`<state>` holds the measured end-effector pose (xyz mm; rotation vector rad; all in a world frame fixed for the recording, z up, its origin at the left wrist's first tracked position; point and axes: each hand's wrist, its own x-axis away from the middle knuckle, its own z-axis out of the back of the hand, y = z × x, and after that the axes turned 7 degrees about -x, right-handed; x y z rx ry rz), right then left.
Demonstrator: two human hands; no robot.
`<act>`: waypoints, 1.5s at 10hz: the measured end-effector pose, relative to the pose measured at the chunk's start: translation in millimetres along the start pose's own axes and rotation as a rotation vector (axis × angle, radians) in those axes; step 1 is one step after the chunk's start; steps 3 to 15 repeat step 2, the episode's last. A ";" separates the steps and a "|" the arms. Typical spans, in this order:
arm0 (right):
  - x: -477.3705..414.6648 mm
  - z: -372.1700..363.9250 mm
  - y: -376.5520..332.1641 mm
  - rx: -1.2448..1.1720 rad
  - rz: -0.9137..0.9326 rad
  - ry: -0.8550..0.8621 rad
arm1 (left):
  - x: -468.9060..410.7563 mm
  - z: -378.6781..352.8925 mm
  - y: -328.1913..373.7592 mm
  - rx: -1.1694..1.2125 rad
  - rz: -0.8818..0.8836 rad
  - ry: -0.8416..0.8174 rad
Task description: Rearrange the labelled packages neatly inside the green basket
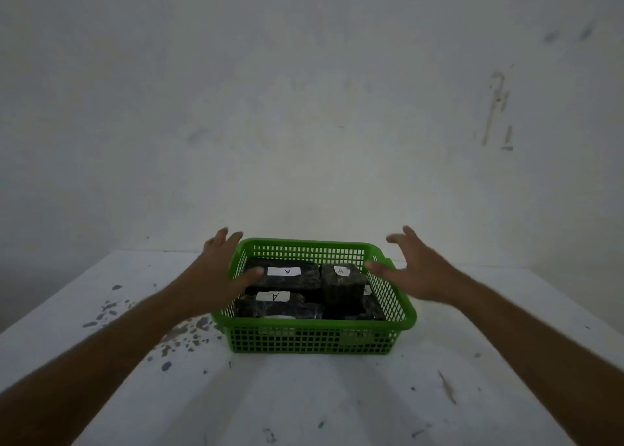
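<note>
Green mesh basket [314, 339], dark packages [285, 278], white "A" labels [284, 271]

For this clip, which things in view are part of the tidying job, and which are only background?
Part of the job:
- green basket
- dark packages labelled A: back left, front left, upright right
- left hand, open at the basket's left rim
- right hand, open by its right rim

Background:
- stained white table
- marked wall
</note>
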<state>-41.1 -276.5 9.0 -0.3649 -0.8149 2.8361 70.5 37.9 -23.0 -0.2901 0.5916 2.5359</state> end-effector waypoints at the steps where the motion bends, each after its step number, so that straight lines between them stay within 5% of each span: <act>1: -30.1 41.2 -38.3 0.160 0.087 0.023 | -29.9 42.1 24.3 -0.125 -0.107 0.025; 2: -53.1 79.2 -73.1 0.284 0.103 0.064 | -52.6 85.1 57.5 -0.177 -0.172 0.100; 15: -53.1 79.2 -73.1 0.284 0.103 0.064 | -52.6 85.1 57.5 -0.177 -0.172 0.100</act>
